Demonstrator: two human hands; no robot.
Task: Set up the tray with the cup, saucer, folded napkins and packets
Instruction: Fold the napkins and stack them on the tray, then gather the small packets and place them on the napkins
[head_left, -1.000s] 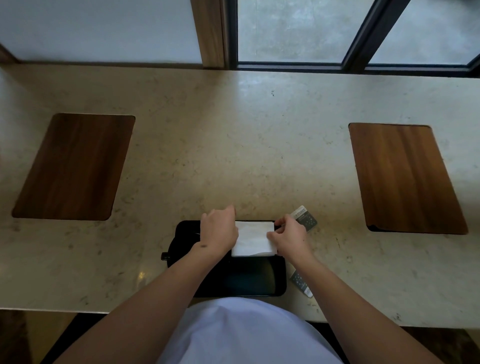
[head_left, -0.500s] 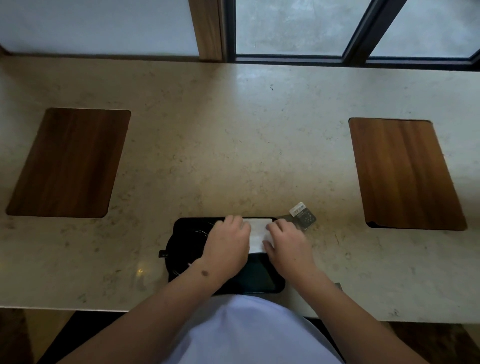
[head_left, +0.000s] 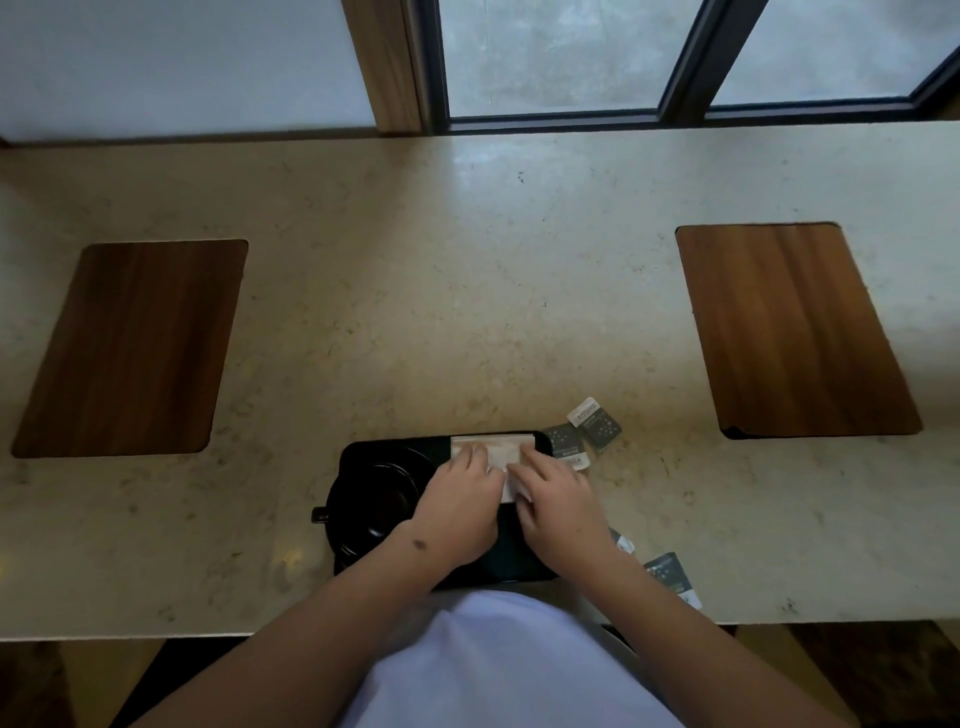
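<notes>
Both hands, the left hand (head_left: 457, 512) and right hand (head_left: 558, 506), press flat-fingered on the white napkin (head_left: 493, 453) lying in the black tray (head_left: 524, 569) (near worktop (head_left: 467, 312) edge). Cup (head_left: 371, 501) sits at the tray's left; packets (head_left: 592, 431) lie just right.

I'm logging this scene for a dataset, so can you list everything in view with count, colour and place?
counter: one, beige stone, fills the middle.
inlays: two, brown wood, left and right in the counter.
window: dark frame, behind the counter.
tray: one, black, near edge, centre.
cup: one, black, left part of tray.
napkin: one, white, on tray's far right part.
packets: at least four, grey and white, on the counter right of the tray.
left hand: on the napkin.
right hand: on the napkin.
</notes>
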